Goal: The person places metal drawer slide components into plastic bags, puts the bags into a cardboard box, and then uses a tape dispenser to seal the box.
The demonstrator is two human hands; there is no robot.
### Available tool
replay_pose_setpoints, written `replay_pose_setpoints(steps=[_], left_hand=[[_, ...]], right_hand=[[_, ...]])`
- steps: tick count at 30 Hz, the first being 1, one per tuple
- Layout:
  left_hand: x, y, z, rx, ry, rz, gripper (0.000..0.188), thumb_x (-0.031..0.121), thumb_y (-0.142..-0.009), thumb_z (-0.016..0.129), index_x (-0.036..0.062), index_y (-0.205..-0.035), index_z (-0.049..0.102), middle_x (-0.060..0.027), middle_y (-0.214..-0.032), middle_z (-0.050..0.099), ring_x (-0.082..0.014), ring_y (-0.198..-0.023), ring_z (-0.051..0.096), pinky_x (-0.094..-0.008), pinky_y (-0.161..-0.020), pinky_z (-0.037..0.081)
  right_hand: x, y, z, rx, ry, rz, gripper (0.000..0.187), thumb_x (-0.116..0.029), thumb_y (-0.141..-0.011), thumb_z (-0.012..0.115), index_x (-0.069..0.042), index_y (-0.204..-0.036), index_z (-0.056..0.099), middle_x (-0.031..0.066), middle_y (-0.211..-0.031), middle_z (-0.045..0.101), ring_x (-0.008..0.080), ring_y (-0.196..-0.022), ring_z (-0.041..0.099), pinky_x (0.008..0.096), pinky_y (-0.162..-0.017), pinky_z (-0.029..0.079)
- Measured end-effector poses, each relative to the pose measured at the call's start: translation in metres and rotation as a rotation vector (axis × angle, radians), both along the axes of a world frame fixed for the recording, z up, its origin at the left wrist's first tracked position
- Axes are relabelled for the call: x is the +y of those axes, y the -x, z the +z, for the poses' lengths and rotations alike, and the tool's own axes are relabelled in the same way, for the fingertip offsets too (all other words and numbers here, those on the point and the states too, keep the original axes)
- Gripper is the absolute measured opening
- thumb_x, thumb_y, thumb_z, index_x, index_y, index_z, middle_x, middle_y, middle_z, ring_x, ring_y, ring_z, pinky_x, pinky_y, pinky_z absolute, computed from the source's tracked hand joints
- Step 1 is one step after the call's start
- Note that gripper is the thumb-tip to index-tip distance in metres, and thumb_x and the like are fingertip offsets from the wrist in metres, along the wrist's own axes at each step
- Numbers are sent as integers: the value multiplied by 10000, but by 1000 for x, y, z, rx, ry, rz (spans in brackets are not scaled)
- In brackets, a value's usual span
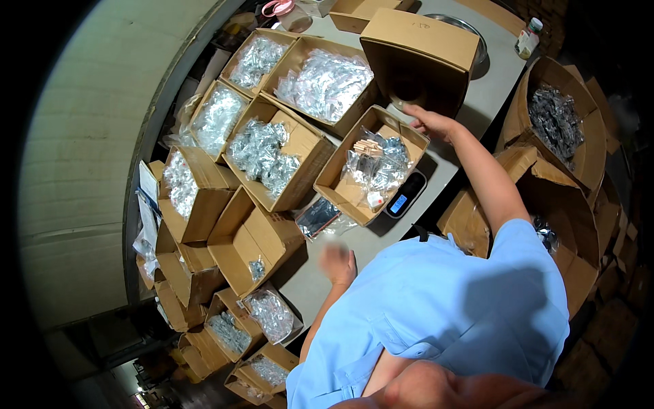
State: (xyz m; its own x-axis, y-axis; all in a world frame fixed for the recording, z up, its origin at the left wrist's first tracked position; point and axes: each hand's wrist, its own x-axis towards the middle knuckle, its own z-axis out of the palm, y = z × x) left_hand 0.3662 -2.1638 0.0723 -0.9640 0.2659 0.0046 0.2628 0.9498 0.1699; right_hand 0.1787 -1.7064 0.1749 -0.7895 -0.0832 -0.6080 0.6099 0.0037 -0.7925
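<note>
My right hand [434, 125] reaches out beside the far right corner of a small open cardboard box [325, 178], its fingers stretched and apart. Whether it touches that box I cannot tell. Inside lie clear plastic bags of small metal parts [392, 170] and a bundle of short tan pieces [368, 147]. The box rests on a black digital scale [407, 194] with a lit blue display. My left hand [336, 264] is over the table near the front, smeared by motion, so its fingers cannot be read. Close to it lies a dark flat piece in clear plastic [317, 217].
Several open cartons of bagged parts crowd the left, including one with bagged metal parts [262, 153]. A tall carton [419, 34] lies tipped with its mouth toward me beyond my right hand. Large cartons [521, 112] stand to the right of the grey table [494, 88]. A small bottle [528, 39] stands at its far edge.
</note>
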Motion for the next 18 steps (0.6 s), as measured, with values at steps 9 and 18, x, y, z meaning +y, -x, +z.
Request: replay_pose_setpoints(steps=[9, 18], left_hand=[[-6, 1, -10, 130, -42, -4, 446, 374, -823, 566, 12, -1083, 547, -186, -1201, 469, -376, -1171, 379, -541, -965, 257], [-3, 15, -13, 236, 178, 25, 431, 426, -589, 709, 137, -903, 655, -104, -965, 610, -294, -892, 584, -459, -784, 458]], right_hand=[[-48, -19, 37, 122, 268, -85, 487, -223, -755, 549, -136, -1213, 409, 74, -927, 470, 162, -936, 497, 286, -637, 494], [16, -18, 223, 498, 995, -329, 423, -372, -860, 510, -27, -1105, 520, 132, -961, 619, 261, -851, 625, 409, -802, 512]])
